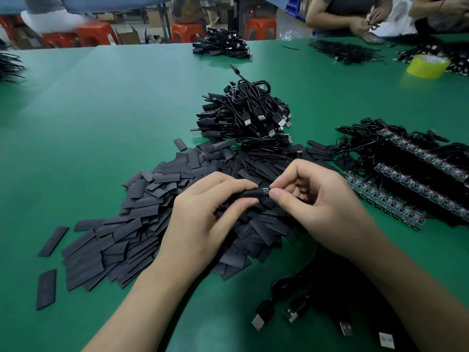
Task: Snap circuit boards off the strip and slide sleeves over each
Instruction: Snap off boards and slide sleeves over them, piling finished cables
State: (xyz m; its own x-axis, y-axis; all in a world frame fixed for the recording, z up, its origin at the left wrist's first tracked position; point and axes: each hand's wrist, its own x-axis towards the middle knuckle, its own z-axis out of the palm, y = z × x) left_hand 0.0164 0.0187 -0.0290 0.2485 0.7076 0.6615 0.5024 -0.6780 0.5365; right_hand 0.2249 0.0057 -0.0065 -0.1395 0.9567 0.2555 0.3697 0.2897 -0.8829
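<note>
My left hand [203,214] pinches a black sleeve [250,193] between thumb and fingers. My right hand [319,199] pinches the end of a small green circuit board [266,192], which sticks partly into the sleeve's open end. Both hands hover over a wide heap of flat black sleeves [142,224]. Strips of joined circuit boards [385,199] with black cables lie to the right. A black cable runs from under my right wrist down to USB plugs [291,313] near the table's front edge.
A pile of sleeved USB cables [248,118] sits behind the sleeve heap on the green table [101,110]. More cable piles lie at the far edge [223,47]. A yellow tape roll [427,66] stands far right, near other people's hands [365,26]. Red stools stand behind.
</note>
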